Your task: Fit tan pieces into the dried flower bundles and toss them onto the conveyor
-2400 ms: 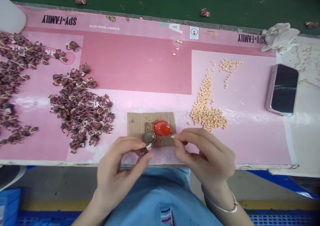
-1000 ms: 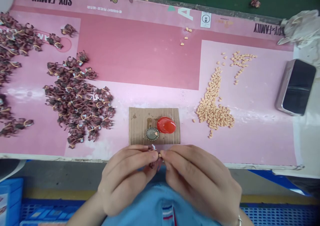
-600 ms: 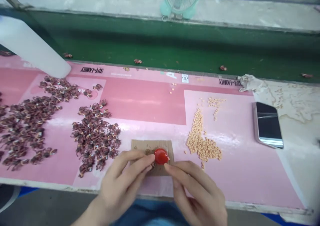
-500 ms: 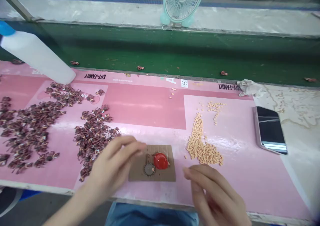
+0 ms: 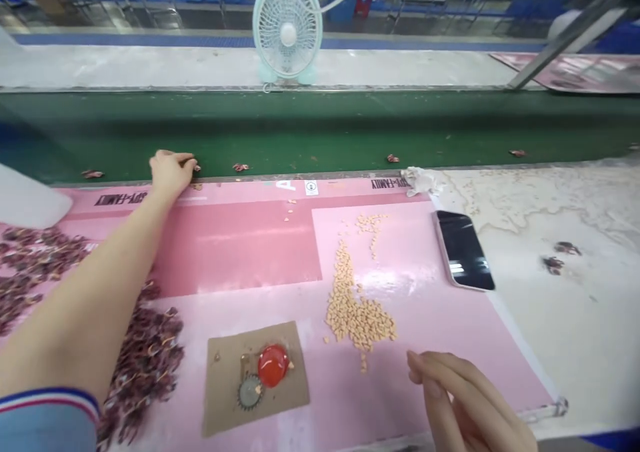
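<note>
My left hand [image 5: 173, 172] reaches to the near edge of the green belt [image 5: 345, 125], fingers pinched at a small reddish-brown piece [image 5: 197, 167]. At the lower right my right hand [image 5: 467, 399] hovers over the pink mat, thumb and fingertips together; anything between them is too small to make out. Left of that hand is a pile of small tan pellets [image 5: 360, 322]. A cardboard piece [image 5: 223, 412] lies on the mat, bearing a red cap [image 5: 273, 365] and a grey toothed disc [image 5: 250, 393]. Dark reddish-brown bundles [image 5: 150, 365] are heaped beneath my left forearm.
A phone [image 5: 465, 249] lies at the right, near crumpled tissue [image 5: 420, 181]. Beyond the belt stands a mint fan [image 5: 288, 32]. A white bottle [image 5: 30, 199] is at the left edge. Several reddish-brown pieces, one here [image 5: 241, 167], lie along the belt.
My left hand has moved from beside the cardboard up and away to the belt. The view has shifted right. My right hand stays at the lower right, still with bent fingers.
</note>
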A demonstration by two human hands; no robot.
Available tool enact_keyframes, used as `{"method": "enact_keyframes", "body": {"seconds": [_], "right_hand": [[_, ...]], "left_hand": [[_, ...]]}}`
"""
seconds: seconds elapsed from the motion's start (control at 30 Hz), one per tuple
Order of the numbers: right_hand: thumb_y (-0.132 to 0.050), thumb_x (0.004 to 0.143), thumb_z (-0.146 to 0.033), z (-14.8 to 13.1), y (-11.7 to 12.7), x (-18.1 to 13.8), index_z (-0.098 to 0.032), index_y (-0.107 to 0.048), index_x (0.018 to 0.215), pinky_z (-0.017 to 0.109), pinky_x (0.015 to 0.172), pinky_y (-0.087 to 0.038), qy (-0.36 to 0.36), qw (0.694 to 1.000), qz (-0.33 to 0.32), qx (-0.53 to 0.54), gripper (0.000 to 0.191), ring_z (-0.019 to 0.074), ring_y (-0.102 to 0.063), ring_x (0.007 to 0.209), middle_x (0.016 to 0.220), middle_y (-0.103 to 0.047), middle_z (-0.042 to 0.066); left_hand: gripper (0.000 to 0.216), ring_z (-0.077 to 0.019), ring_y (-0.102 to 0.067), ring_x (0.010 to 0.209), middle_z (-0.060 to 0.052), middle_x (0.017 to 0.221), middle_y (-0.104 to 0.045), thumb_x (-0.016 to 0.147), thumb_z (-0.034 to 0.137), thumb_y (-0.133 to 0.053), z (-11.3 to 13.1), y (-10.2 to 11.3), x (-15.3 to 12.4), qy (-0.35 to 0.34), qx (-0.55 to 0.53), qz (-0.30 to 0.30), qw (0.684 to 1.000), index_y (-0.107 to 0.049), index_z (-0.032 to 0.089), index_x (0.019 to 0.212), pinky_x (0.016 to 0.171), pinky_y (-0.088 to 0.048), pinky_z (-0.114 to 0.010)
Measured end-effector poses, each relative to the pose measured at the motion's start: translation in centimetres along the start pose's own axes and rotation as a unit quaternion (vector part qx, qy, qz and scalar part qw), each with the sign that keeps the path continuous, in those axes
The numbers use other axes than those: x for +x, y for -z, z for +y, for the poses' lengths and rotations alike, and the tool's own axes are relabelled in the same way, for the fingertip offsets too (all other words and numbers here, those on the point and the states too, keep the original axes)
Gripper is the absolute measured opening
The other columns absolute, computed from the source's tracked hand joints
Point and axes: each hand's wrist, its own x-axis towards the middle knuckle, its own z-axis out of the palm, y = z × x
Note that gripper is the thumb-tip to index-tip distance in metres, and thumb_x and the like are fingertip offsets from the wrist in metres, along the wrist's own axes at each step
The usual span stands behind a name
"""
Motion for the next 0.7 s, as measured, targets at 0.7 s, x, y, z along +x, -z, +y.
{"method": "enact_keyframes", "body": {"seconds": [0.7], "right_hand": [[-0.062,0.102,-0.019,4.8,1.1,0.5,-0.021,-0.071,0.098,0.03,0.069,-0.06,0.031,0.973,-0.171,-0.149,0.01,0.0169,-0.072,0.078,0.088,-0.076,0.003]], "left_hand": [[0.061,-0.0206,-0.071,0.116,0.001,0.117,-0.074,0.098,0.04,-0.035,9.2,1.5,-6.0,-0.114,-0.086,-0.093,0.985,-0.068,0.002,0.131,0.113,-0.05,-0.043]]}}
